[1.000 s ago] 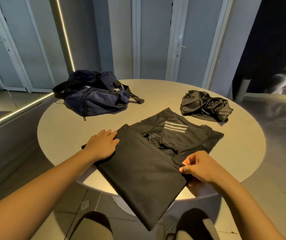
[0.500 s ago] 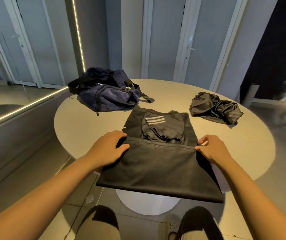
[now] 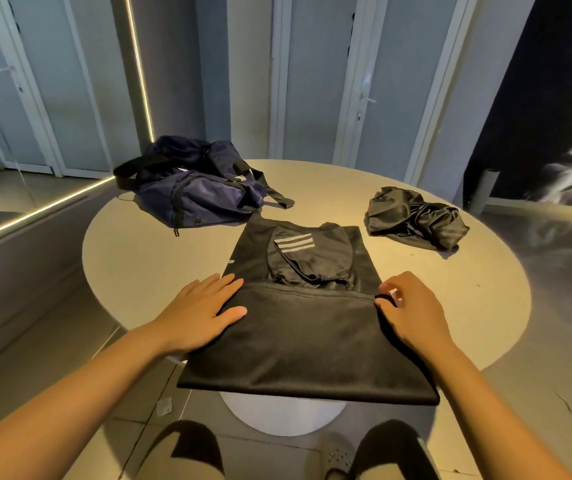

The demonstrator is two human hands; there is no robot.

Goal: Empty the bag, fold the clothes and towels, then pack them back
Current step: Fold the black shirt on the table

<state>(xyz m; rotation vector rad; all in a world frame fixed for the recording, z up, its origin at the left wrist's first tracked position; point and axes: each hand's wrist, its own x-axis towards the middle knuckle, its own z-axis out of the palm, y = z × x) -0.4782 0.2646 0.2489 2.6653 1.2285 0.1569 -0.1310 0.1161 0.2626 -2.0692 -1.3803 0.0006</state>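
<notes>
A black shirt [image 3: 305, 341] lies partly folded on the round table [image 3: 139, 258], its lower part hanging over the near edge. A sleeve with three white stripes [image 3: 294, 244] is folded onto its upper half. My left hand [image 3: 205, 310] rests flat on the shirt's left edge, fingers straight. At the right end of the fold line my right hand [image 3: 407, 306] pinches the cloth with curled fingers. A navy duffel bag [image 3: 194, 192] sits at the table's back left. A crumpled shiny black garment [image 3: 416, 220] lies at the back right.
The table stands on a white pedestal base [image 3: 284, 415]. Closed grey doors [image 3: 319, 81] line the wall behind it, with a lit strip [image 3: 139, 71] on the left. My legs and a shoe [image 3: 338, 455] show below the table's edge.
The shirt turned from a slanted lie to square with me. My left hand flattened and slid onto its left edge. My right hand moved up to the fold line's right end.
</notes>
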